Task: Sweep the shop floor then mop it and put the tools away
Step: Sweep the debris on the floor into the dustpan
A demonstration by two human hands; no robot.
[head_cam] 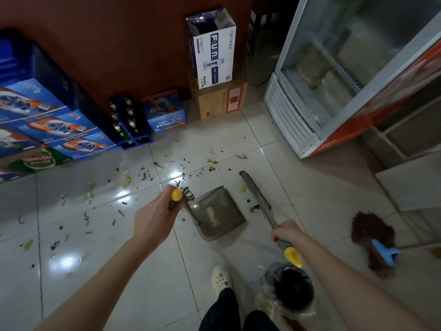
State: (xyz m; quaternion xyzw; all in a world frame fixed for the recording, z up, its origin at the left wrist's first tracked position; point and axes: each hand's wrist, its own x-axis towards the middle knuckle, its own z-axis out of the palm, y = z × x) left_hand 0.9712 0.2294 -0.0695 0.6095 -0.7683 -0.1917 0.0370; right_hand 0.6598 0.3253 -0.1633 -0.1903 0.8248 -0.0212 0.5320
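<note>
My left hand (152,218) grips the yellow-capped handle (176,195) of a grey dustpan (218,212), whose pan rests on the tiled floor in front of me. My right hand (287,232) holds the broom handle (284,244), also yellow-tipped. The narrow broom head (254,191) lies on the floor just right of the dustpan, with a small clump of debris beside it. Scraps of green and dark litter (143,175) are scattered over the tiles to the left and beyond the pan. A brown mop (372,237) with a blue clamp lies on the floor at the right.
Stacked blue beer cartons (59,130) and a bottle crate (130,125) line the left wall. Cardboard boxes (219,101) stand at the back. A glass-door fridge (334,80) is at the right. A bin lined with a bag (290,289) sits by my feet.
</note>
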